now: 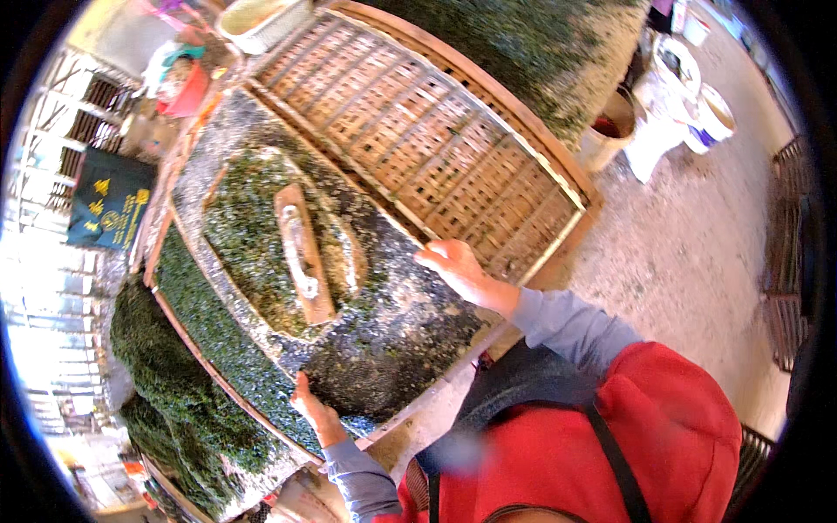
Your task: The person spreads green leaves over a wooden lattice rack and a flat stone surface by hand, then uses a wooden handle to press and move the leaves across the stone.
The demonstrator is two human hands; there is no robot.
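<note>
the right hand [471, 279] lies along the far long edge of a broad, dark grey, speckled flat board [384, 370], its fingers at the rim beside the slatted tray; the left hand [318, 414] is at the board's near left edge, thumb up against the rim. the fingers of both hands touch the edges, but whether they are clenched around them i cannot tell, since the undersides are hidden. the board spans the space between the two hands. on it, ahead of the fingers and clear of them, lies a brown wooden plank [320, 301] with a pale curved handle [296, 240] along its top. the plank rests in a rough-edged patch of dark green leafy bits [244, 213].

beyond the board is a brown rectangular tray of woven slats [436, 131], its weave showing through. to the left, a long wood-edged bed [148, 285] holds a layer of green leaf matter, with a dark green heap [157, 344] beside it. at the top stands a whitish rectangular tub [253, 39], its inside brownish, near a red bucket [186, 98] with pale and greenish things in it. to the right, a beige bucket [597, 152] has a dark reddish inside, near a white sack [654, 113] and a white and blue bucket [715, 118].
</note>
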